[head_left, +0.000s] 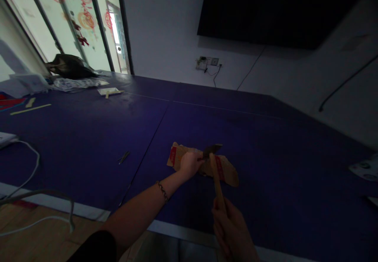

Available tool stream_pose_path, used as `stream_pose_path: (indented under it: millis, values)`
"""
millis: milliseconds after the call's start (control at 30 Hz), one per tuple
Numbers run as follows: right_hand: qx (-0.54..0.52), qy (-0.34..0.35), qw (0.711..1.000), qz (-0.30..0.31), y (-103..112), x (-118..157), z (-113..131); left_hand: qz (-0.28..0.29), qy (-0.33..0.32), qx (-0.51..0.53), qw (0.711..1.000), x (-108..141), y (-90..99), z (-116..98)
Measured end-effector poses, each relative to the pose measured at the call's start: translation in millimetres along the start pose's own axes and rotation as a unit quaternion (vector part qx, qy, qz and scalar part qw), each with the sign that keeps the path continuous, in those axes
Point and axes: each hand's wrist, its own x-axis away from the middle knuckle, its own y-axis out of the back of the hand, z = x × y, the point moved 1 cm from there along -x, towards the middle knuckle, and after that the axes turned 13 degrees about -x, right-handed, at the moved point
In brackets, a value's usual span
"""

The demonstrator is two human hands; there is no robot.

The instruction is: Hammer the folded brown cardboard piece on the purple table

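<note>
On the blue-purple tabletop lies a torn piece of brown cardboard point(228, 171) with red printed bands. My left hand point(190, 164) rests over its middle, fingers closed by the dark metal head point(212, 149) of a hand tool; whether they pinch the metal or something under it is hidden. Closer to me, my right hand point(232, 228) is wrapped around the tool's wooden handle point(217, 183). The handle slants up from my fist to the head above the cardboard. The head looks flat and blade-like, but the dim light hides its exact kind.
Several thin dark pieces point(124, 157) lie left of the cardboard. Farther back are a small white tray point(109, 91), yellowish strips point(31, 109) and a dark bag point(71, 66). A white cable point(37, 161) runs along the left. Beyond the table, a large screen point(265, 14) hangs on the wall.
</note>
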Motion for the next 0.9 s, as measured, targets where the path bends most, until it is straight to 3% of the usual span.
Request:
stream_pose_path:
  millis: [133, 267, 500, 567, 667, 767, 900]
  values:
    - [-0.118, 0.026, 0.992, -0.039, 17.7, 3.3, -5.6, 0.002, -0.008, 0.009, 1.0, -1.4, -0.4, 0.5]
    - [-0.261, 0.063, 0.961, -0.062, 42.2, -5.8, -12.6, 0.001, -0.002, 0.007, 1.0, -1.0, 0.8, -0.1]
    - [-0.444, 0.0, 0.871, 0.213, 78.2, -26.3, -25.3, -0.004, 0.003, 0.02, 1.0, 4.4, 3.8, -1.4]
    - [-0.475, -0.006, 0.844, 0.25, 81.0, -27.2, -27.0, 0.0, -0.006, 0.004, 1.0, 6.0, 4.4, -2.0]
    - [-0.526, 0.024, 0.817, 0.235, 81.4, -26.6, -27.3, -0.002, -0.029, -0.042, 0.999, 8.3, 8.9, -4.6]
    - [-0.532, 0.022, 0.816, 0.223, 80.1, -24.8, -27.1, -0.022, -0.051, -0.074, 0.996, 12.1, 23.3, -6.4]
    - [-0.496, -0.007, 0.853, 0.165, 81.6, -23.1, -27.5, -0.056, -0.093, -0.088, 0.99, 31.0, 57.3, 7.1]
